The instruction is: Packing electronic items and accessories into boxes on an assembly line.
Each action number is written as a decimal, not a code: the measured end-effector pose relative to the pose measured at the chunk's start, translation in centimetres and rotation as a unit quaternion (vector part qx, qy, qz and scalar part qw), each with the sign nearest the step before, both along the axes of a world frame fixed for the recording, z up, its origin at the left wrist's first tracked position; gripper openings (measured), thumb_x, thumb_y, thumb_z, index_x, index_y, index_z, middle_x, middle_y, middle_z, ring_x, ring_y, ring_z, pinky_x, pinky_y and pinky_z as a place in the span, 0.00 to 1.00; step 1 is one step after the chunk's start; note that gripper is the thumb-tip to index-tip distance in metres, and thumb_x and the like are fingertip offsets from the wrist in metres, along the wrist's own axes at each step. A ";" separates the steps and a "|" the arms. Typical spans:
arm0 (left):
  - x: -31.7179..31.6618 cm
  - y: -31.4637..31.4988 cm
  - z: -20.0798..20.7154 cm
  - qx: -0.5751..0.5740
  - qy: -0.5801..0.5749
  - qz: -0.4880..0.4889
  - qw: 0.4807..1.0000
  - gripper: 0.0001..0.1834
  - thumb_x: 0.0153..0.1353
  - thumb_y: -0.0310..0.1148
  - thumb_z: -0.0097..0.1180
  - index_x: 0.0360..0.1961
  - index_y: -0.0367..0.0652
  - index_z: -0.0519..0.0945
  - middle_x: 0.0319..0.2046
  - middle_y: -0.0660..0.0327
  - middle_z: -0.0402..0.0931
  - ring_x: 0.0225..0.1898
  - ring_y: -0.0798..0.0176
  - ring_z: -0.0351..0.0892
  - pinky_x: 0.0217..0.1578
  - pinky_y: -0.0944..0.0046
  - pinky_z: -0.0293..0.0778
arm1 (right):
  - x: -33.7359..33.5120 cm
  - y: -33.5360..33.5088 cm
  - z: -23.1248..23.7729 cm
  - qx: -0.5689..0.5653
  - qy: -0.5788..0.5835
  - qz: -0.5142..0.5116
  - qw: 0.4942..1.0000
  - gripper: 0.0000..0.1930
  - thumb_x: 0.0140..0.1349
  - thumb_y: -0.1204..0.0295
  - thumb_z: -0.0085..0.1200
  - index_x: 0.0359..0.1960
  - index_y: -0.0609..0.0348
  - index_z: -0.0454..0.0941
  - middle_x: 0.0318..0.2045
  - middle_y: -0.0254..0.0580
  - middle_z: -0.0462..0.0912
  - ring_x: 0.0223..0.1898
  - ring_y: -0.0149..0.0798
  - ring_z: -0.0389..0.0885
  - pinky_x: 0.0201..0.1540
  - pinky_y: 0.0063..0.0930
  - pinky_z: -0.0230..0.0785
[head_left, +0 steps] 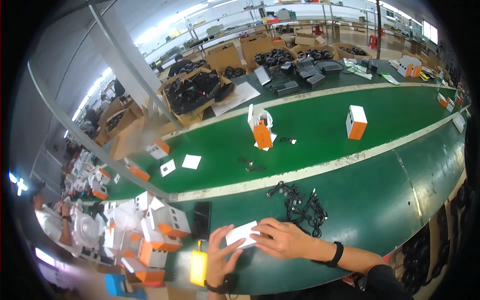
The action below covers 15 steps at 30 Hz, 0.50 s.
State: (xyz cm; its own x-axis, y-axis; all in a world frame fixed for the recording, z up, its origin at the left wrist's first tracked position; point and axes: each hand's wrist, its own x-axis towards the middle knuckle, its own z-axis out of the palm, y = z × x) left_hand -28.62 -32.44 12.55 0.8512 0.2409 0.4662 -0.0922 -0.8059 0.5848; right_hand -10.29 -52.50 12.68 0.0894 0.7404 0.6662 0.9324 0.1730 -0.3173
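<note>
A small plain white box (242, 234) is held between both hands above the near edge of the green bench. My left hand (220, 257) grips its left end, thumb and fingers on either side. My right hand (286, 240) closes on its right end, fingertips pressed to the top and side. Just left of my left hand lies a yellow case-like object (198, 267) with a short loop. A black phone-like slab (202, 220) rests beyond it. A heap of coiled black cables (302, 207) lies beyond my right hand.
White and orange boxes (162, 220) are piled at the left. On the green belt (310, 120) stand an opened orange box (261, 135) and a closed box (356, 122), with loose cables and white cards nearby. A metal post (127, 95) rises at left. Another person (50, 220) sits far left.
</note>
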 end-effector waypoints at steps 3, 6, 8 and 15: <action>0.1 0.3 -0.2 0.053 0.012 -0.018 0.998 0.21 0.57 0.28 0.71 0.53 0.55 0.94 0.65 0.53 0.82 0.66 0.40 0.77 0.66 0.43 0.74 | 0.6 0.2 -0.4 -0.019 -0.025 0.001 0.999 0.24 0.56 0.67 0.74 0.55 0.61 0.86 0.57 0.44 0.83 0.58 0.46 0.81 0.48 0.33 0.86; -0.2 0.4 0.3 0.088 0.033 -0.026 0.995 0.23 0.55 0.28 0.73 0.54 0.56 0.93 0.66 0.52 0.81 0.66 0.39 0.77 0.67 0.42 0.75 | 0.3 -0.1 -0.2 -0.044 -0.028 0.009 0.999 0.23 0.63 0.66 0.71 0.56 0.66 0.85 0.61 0.50 0.80 0.64 0.48 0.76 0.55 0.37 0.85; -0.1 0.4 0.2 0.089 0.030 -0.021 0.995 0.24 0.54 0.28 0.74 0.54 0.55 0.93 0.66 0.51 0.81 0.67 0.39 0.77 0.67 0.43 0.75 | 0.1 0.1 -0.7 -0.015 -0.001 -0.001 1.000 0.25 0.64 0.68 0.70 0.62 0.63 0.82 0.66 0.52 0.76 0.62 0.50 0.78 0.53 0.36 0.85; 3.4 1.6 2.9 0.056 0.040 -0.085 0.994 0.21 0.65 0.47 0.67 0.54 0.50 0.93 0.66 0.48 0.81 0.67 0.39 0.77 0.67 0.44 0.73 | 2.6 0.6 -1.3 -0.136 0.085 0.010 0.987 0.26 0.67 0.73 0.66 0.68 0.49 0.81 0.66 0.57 0.72 0.50 0.46 0.84 0.46 0.37 0.85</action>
State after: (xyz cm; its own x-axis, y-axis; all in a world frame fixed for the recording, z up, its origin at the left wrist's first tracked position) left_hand -25.18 -30.88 15.40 0.9108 0.0408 0.4107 -0.1895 -0.8426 0.5040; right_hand -7.69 -51.85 11.33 0.1666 0.8923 0.4196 0.8595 0.0771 -0.5052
